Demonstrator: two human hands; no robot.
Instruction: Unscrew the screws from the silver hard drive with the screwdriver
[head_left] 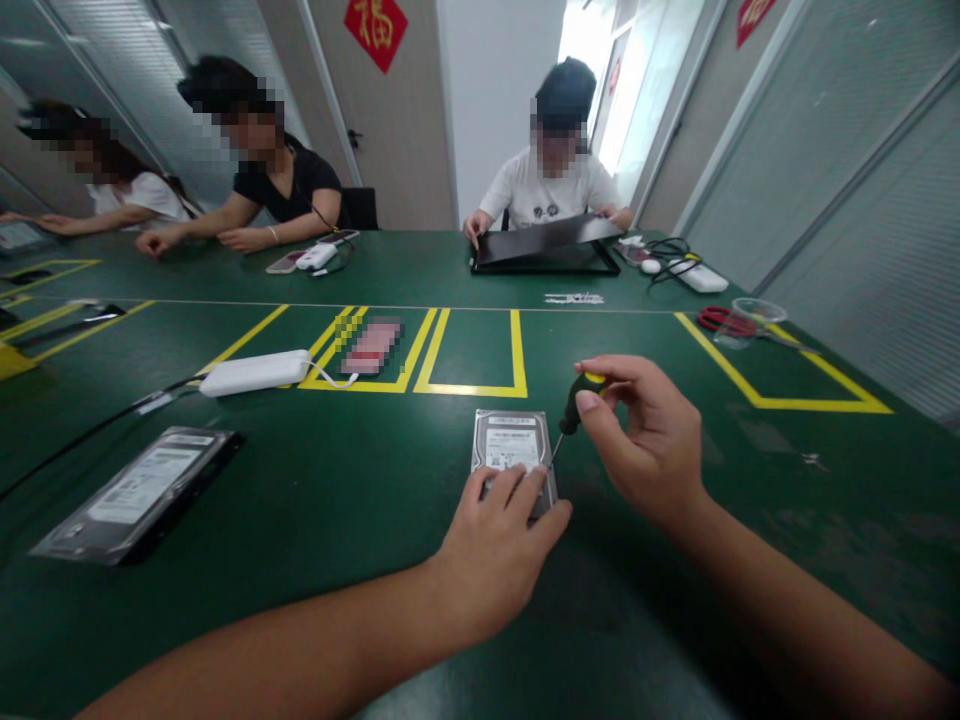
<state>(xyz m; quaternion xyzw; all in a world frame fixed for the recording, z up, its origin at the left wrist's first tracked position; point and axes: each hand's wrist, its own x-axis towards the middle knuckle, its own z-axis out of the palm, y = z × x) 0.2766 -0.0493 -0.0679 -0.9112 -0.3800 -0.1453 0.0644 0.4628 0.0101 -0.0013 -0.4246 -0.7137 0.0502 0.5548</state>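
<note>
A small hard drive (512, 438) with a white label lies flat on the green table in front of me. My left hand (501, 535) rests over its near part, fingers bent across the top and thumb by the right edge, gripping it. The fingers hide much of the near end. My right hand (651, 425) is closed around the dark green and yellow handle of a screwdriver (570, 410). Its thin shaft slants down to the drive's right edge; what the tip touches is too small to tell. A larger hard drive (142, 490) lies apart on the left.
Yellow tape outlines (472, 390) mark the table (352, 480). A white power bank (255, 373) is cabled to a phone (373, 347). At right are a clear plastic cup (750, 318) and a red-handled tool (724, 321). Across the table, a person handles a black panel (547, 240); two more sit left.
</note>
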